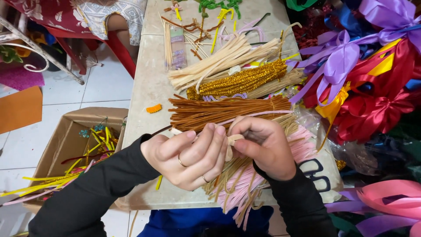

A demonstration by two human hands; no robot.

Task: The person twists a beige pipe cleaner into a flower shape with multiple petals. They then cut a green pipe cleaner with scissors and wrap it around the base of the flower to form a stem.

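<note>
While one brown cardboard box (pixel 66 140) sits open at lower left and one clear plastic packet (pixel 177 48) lies at upper centre, four pipe-cleaner bundles (pixel 228 109) cross the table (pixel 147 87). Both hands meet at centre: left hand (pixel 188 153) and right hand (pixel 263 147) pinch one cream pipe cleaner (pixel 231 142) between their fingertips

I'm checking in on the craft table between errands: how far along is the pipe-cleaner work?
Done, it seems: a few small twisted shapes lie at the table's far end. In hand: the left hand and right hand pinch a cream pipe cleaner, bending it between the fingertips. Left: full bundles of brown, gold, cream and pink stems lie unshaped, and scissors lie unused.
</note>
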